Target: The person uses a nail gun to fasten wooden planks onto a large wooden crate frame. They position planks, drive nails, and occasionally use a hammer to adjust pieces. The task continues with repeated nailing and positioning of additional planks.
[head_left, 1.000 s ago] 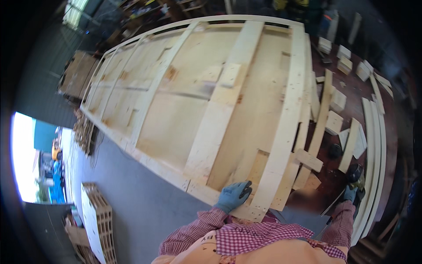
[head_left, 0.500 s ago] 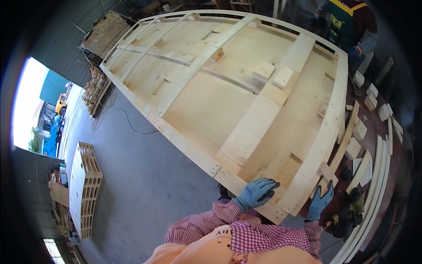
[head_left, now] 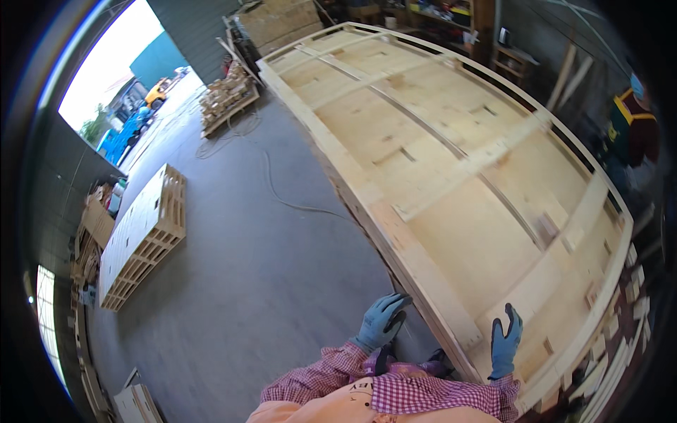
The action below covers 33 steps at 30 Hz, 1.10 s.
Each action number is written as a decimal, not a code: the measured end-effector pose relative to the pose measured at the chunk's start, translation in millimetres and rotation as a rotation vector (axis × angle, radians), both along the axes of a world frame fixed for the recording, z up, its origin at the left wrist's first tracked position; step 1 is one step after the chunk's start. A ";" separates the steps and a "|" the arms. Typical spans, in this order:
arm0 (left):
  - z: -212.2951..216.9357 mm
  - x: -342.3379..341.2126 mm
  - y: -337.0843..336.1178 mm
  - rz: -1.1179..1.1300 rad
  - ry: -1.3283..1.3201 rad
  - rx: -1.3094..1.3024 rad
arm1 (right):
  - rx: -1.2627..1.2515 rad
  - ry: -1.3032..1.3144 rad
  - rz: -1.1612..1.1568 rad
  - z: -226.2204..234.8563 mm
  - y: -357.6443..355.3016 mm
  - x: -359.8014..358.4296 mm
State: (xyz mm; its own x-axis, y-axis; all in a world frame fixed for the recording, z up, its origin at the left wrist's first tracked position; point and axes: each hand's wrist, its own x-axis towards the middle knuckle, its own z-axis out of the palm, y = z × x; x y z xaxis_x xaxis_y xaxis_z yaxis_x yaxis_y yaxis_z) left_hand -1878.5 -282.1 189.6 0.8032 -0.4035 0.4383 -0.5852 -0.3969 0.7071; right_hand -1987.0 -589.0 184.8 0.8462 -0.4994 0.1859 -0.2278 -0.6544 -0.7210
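Observation:
A very large plywood panel (head_left: 451, 190) with pale timber battens and a raised frame lies flat in front of me. My left hand (head_left: 381, 321), in a blue glove, hangs over the grey floor just beside the panel's near long frame rail (head_left: 395, 240), fingers loosely curled and holding nothing. My right hand (head_left: 505, 342), also blue-gloved, is flat with fingers spread on or just above the plywood near the panel's close corner. Red checked sleeves show at the bottom.
A slatted wooden pallet crate (head_left: 144, 236) stands on the concrete floor at left. A cable (head_left: 282, 194) snakes across the floor. Stacked timber pieces (head_left: 226, 99) lie near the open doorway. Another person (head_left: 631, 130) stands at the far right. Small wood blocks (head_left: 635, 310) lie beyond the panel's right edge.
The view has swung left, so the panel now lies to the right. My left hand has left the panel's end rail and is over the floor; my right hand now rests open over the plywood.

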 end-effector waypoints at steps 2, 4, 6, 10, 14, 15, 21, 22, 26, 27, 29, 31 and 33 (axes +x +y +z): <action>-13.6 9.2 45.3 0.159 0.051 -0.008 | 0.115 -0.010 0.057 9.3 35.8 35.9; -20.0 21.7 86.1 0.290 0.048 -0.002 | 0.244 -0.082 0.130 9.4 55.8 75.7; -36.1 18.3 117.7 0.451 0.085 -0.040 | 0.119 -0.060 0.246 6.8 71.1 119.3; -78.0 -7.3 183.6 0.766 0.365 -0.432 | 0.144 -0.032 0.429 12.4 143.6 210.7; -119.5 -0.4 250.8 0.985 0.403 -0.434 | 0.130 -0.079 0.660 27.5 236.9 296.6; -144.3 6.7 275.8 1.023 0.337 -0.488 | 0.142 -0.077 0.709 22.3 263.4 313.6; -83.1 96.3 409.0 1.211 0.215 -0.544 | 0.331 0.187 0.967 -37.2 459.1 398.6; -83.8 126.1 433.2 1.238 0.194 -0.656 | 0.280 0.175 1.047 -23.5 486.1 417.1; -82.5 222.4 540.6 1.231 0.106 -0.810 | 0.078 0.097 1.303 8.2 587.1 480.0; -83.1 238.4 557.4 1.223 0.074 -0.795 | 0.013 0.067 1.379 8.5 604.5 498.4; -97.2 267.6 587.4 1.247 0.077 -0.650 | 0.050 0.165 1.381 6.1 634.1 539.9; -110.2 290.2 604.7 1.268 0.144 -0.565 | 0.073 0.254 1.366 -10.7 656.0 586.2; -124.1 327.2 612.6 1.273 0.232 -0.541 | 0.105 0.261 1.308 -30.0 671.3 632.0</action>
State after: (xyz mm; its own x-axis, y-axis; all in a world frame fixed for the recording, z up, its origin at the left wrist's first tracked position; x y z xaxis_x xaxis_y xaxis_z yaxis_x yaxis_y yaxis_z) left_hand -1551.3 330.5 65.5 0.5602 0.8208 0.1115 0.1148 -0.2103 0.9709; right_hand -1355.0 82.3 154.8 0.7150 0.6978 -0.0429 0.3815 -0.4408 -0.8124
